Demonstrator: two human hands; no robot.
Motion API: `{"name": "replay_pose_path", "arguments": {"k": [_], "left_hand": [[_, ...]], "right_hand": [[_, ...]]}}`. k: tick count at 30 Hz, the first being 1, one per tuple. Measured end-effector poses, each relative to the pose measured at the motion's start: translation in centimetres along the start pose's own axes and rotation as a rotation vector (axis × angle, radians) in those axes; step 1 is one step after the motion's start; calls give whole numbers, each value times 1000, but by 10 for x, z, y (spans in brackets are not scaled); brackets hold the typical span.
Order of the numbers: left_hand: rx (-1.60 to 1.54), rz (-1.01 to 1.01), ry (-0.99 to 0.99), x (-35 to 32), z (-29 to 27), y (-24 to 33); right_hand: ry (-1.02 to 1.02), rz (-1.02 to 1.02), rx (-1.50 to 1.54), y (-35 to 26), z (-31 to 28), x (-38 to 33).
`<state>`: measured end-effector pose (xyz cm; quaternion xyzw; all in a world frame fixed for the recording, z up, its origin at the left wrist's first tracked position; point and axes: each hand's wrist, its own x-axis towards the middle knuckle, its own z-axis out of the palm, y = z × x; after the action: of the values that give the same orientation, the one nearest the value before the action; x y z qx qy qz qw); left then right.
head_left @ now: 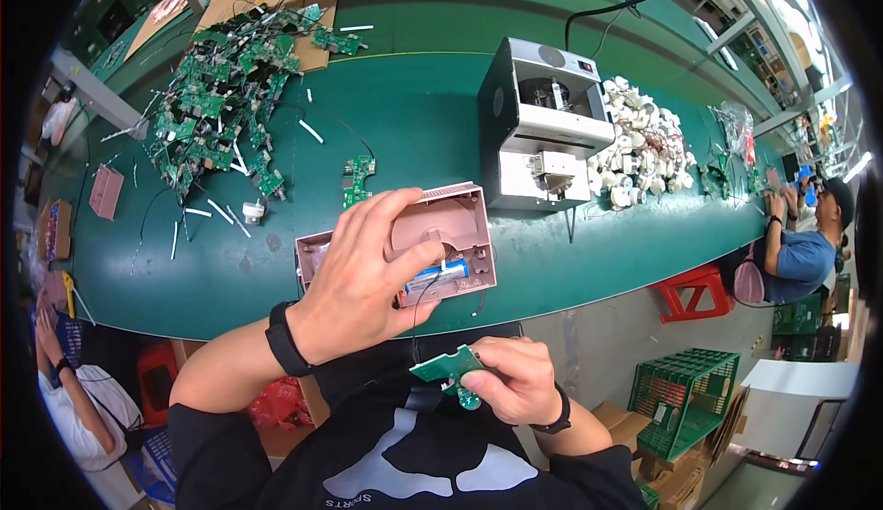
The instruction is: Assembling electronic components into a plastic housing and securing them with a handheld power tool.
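My left hand (363, 275) is closed around a pink plastic housing (471, 205) at the table's front edge, its thumb reaching inside. A blue cylindrical battery (438, 276) lies in the housing beside that thumb, with thin dark wires near it. In front of my body, my right hand (517, 377) pinches a green circuit board (451, 363) between thumb and fingers, below and right of the housing. A dark wire runs from the housing down toward this board. Another green circuit board (359, 179) lies on the table just beyond my left hand.
A heap of wired circuit boards (216, 96) covers the far left of the green table (405, 96). A grey-white machine (543, 133) stands right of centre, beside a pile of white round parts (639, 147). Co-workers sit at both sides. A green crate (685, 400) stands at lower right.
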<state>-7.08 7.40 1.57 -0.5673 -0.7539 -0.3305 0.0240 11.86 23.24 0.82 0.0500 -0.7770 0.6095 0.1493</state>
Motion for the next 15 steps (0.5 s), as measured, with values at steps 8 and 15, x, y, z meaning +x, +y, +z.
{"name": "replay_pose_path", "arguments": {"k": [8, 15], "left_hand": [[2, -23, 20, 0, 0, 0], [-20, -62, 28, -1, 2, 2]], "right_hand": [[221, -80, 28, 11, -4, -11], [258, 68, 159, 23, 0, -8]]}}
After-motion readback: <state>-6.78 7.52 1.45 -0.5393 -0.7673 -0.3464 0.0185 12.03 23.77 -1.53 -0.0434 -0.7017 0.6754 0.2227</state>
